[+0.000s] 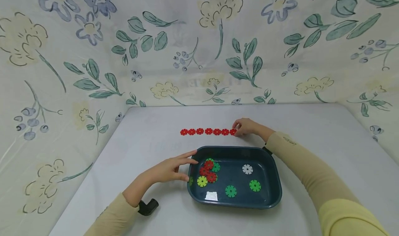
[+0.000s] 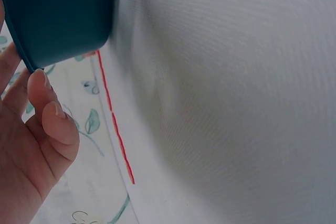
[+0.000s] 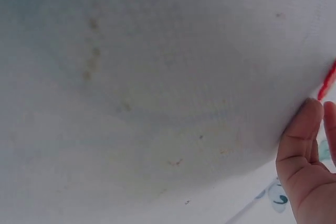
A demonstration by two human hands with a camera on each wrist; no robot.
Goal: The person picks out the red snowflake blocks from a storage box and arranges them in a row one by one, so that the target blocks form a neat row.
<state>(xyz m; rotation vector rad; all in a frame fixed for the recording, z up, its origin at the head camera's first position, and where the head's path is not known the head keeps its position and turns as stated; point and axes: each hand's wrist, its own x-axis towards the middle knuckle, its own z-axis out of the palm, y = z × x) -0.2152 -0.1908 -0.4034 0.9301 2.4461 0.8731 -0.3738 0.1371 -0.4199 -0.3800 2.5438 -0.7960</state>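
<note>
Several red notched plastic discs (image 1: 209, 131) lie in a straight row across the white table. At the row's right end, my right hand (image 1: 247, 127) pinches the last red disc (image 1: 232, 132) between thumb and fingers. The right wrist view catches the row's red edge (image 3: 327, 83) by the fingertips. My left hand (image 1: 169, 168) rests with extended fingers on the left rim of a dark blue plastic basin (image 1: 233, 147); its thumb lies near the outer wall. Edge-on, the red row (image 2: 105, 85) shows beyond the basin in the left wrist view.
Inside the basin, a cluster of red discs (image 1: 211, 177) lies with green ones and a yellow disc (image 1: 202, 181). Two green discs (image 1: 231, 191) and a white disc (image 1: 247, 169) lie farther right. Flowered cloth (image 1: 187, 38) hangs behind and beside the table.
</note>
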